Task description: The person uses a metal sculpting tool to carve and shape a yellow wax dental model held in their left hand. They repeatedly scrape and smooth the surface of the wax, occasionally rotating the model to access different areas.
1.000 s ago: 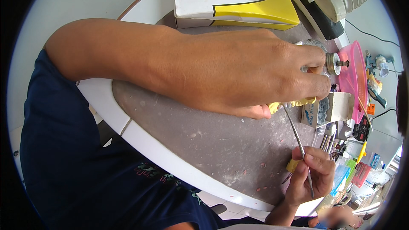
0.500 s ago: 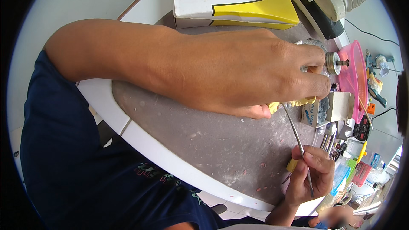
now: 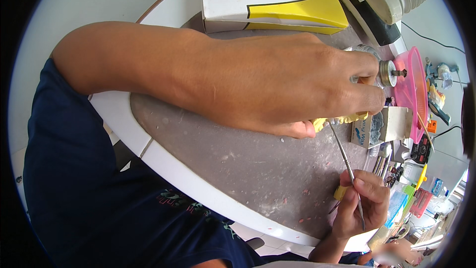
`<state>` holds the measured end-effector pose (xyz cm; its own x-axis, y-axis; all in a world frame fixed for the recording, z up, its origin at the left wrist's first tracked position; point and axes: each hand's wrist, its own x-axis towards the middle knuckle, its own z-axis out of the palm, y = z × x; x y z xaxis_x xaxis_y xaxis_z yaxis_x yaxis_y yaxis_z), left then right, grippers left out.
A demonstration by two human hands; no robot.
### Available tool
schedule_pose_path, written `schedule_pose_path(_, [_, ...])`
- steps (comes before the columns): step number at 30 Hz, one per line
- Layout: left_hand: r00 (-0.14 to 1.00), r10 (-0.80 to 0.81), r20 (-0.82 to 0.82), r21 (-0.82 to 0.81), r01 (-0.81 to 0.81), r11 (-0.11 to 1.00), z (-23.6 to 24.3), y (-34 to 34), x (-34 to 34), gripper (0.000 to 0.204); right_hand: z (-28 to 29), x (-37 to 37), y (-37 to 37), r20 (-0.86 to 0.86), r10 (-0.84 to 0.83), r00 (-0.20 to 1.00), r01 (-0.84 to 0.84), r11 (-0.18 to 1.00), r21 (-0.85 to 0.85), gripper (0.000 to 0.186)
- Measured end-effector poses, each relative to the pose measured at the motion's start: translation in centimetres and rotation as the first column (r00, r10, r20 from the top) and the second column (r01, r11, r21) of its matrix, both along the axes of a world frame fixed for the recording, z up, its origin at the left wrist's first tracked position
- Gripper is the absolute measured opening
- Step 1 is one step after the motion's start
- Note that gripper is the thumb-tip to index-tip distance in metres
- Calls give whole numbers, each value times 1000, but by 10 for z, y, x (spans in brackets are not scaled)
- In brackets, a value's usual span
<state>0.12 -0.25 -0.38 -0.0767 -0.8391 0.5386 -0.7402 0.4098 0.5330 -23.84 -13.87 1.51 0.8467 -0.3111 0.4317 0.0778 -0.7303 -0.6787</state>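
Observation:
My left hand (image 3: 297, 82) reaches in from the left, large in view, its fingers closed round a pale yellow dental cast (image 3: 320, 124). Most of the cast is hidden under the palm; only a scalloped edge shows below the fingers. Lower right, my right hand (image 3: 364, 201) pinches a thin metal wax carver (image 3: 345, 158) between thumb and fingers. The carver's upper tip meets the edge of the cast by my left thumb. A small yellow block (image 3: 339, 192) lies behind the right hand's fingers.
A white and yellow box (image 3: 272, 5) stands beyond my left forearm. A glass burner with a metal cap (image 3: 386, 73), a small open carton (image 3: 396, 123) and a pink basket (image 3: 414, 64) crowd the right. Pink scraps dot the grey tabletop (image 3: 238, 164); another person's hand (image 3: 396, 253) shows lower right.

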Motion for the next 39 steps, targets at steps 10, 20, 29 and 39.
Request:
schedule_pose_path(10, [1000,-1,17,-40,2,999,-3,-2,1,43,0,0,-2,-2,28,1000,-28,1000,1,17])
schedule_pose_path(20, [1000,-13,8,-38,14,999,-4,-3,1,42,0,0,-7,-3,86,996,-86,996,-19,17])
schedule_pose_path(29, [1000,-20,-15,-29,20,999,-1,1,1,49,4,-5,-11,213,-5,977,-24,991,133,23])
schedule_pose_path(39, [1000,-6,21,-7,6,1000,0,3,0,58,29,26,-25,266,-299,916,288,954,81,14])
